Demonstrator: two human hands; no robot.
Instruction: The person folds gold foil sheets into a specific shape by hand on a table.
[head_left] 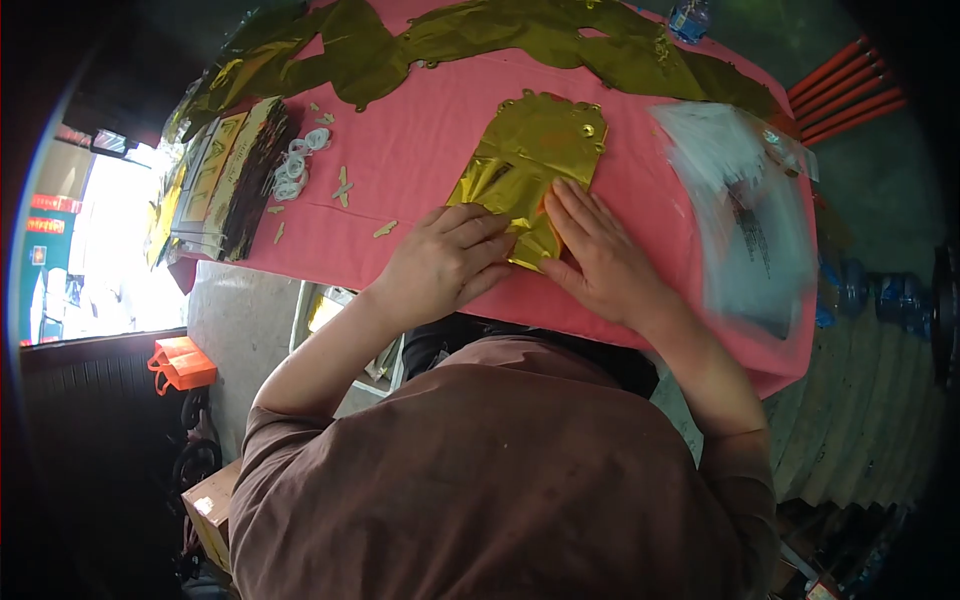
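Observation:
A shiny gold foil piece (545, 135) with a scalloped far edge lies folded on the pink tablecloth (430, 130), near its front edge. My left hand (445, 260) rests on the foil's lower left part, its fingers bent; what lies under the fingertips is hidden. On the right side of the foil, my right hand (600, 250) lies with fingers stretched out and the thumb apart, pressing on the surface. Both hands are close together, with a strip of foil showing between them.
Gold foil sheets (490, 30) stretch along the far edge. At left are stacked packets (225, 180), white string coils (292, 170) and small tan pieces (343, 187). Clear plastic bags (745, 220) lie at right. A bottle (690, 20) stands at the far right.

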